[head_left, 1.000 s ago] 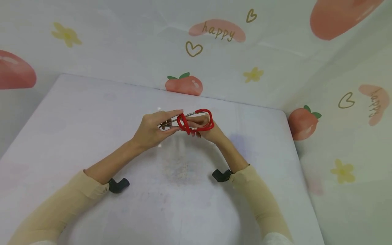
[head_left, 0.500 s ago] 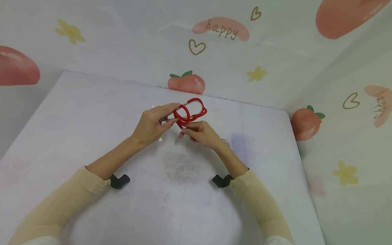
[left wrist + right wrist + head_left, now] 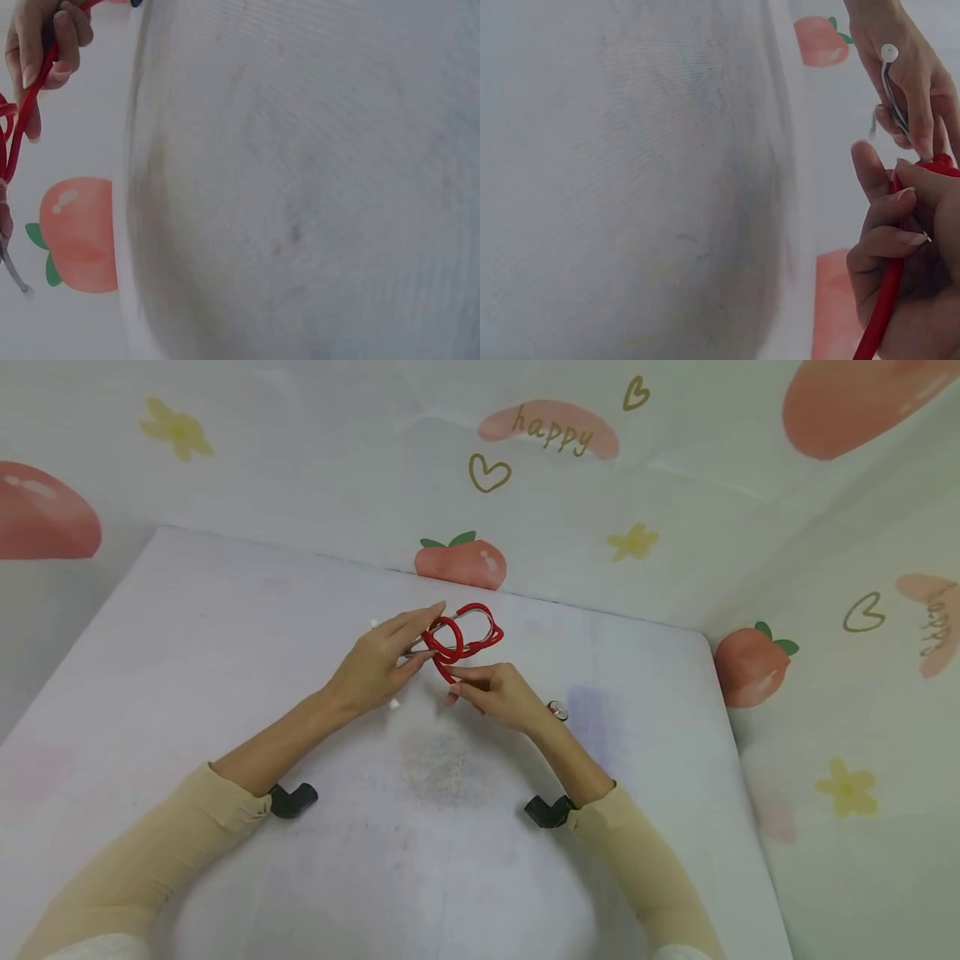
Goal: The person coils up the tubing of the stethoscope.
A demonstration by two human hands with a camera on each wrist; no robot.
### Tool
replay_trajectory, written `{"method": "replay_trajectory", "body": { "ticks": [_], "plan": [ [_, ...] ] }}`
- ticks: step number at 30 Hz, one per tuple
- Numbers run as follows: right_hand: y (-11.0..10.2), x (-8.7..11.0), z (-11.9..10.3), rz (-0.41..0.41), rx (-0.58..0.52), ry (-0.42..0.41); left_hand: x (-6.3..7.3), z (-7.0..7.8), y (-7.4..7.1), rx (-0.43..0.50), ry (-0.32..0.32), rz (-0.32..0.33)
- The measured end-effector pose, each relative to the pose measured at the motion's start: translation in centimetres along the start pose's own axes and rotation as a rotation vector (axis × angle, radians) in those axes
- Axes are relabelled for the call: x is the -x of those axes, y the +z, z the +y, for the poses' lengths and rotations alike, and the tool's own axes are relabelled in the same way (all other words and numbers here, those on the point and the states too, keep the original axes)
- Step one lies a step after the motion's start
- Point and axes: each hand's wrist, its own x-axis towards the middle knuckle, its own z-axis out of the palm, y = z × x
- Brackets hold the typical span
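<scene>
A stethoscope with red tubing (image 3: 491, 639) is held up over the table, its tube looped in coils round the metal binaural part. My left hand (image 3: 371, 660) grips the coiled bundle between fingers and thumb from the left. A white ear tip (image 3: 889, 52) on its bent metal tube sticks out past that hand in the right wrist view. My right hand (image 3: 498, 693), just below the coils, pinches a length of the red tube that runs down through its fingers (image 3: 889, 244). The round silver chest piece (image 3: 557, 710) shows beside the right wrist.
The white table (image 3: 337, 877) has faint stains and meets a wall sheet (image 3: 337, 485) printed with fruit at its back and right. Black angled pieces (image 3: 294, 800) sit at both sleeve cuffs.
My right hand has come out from behind the red loops and moved below them, drawing the tube end down. The chest piece has come into sight by the right wrist.
</scene>
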Motion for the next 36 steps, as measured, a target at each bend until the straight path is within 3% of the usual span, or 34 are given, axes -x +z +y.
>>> {"method": "replay_trajectory", "body": {
  "ticks": [4,9,16,22,31,36],
  "plan": [
    [0.1,0.1,0.1,0.006,0.019,0.009,0.1,0.0,-0.1,-0.021,-0.004,-0.038],
    [0.1,0.5,0.4,0.001,0.032,0.019,-0.1,0.0,-0.5,-0.002,-0.02,-0.042],
    [-0.3,2.4,0.2,-0.005,0.161,0.073,0.0,-0.5,-1.4,-0.043,-0.063,-0.04],
    [-0.9,4.2,-1.1,-0.008,0.348,0.016,0.4,-0.7,-1.8,-0.116,-0.104,-0.05],
    [-2.2,6.3,-4.1,-0.038,0.519,-0.055,0.9,-0.7,-1.9,-0.134,-0.093,-0.058],
    [-2.8,7.7,-5.2,-0.014,0.583,-0.056,0.7,-0.8,-2.2,-0.155,-0.148,-0.036]
  ]
}}
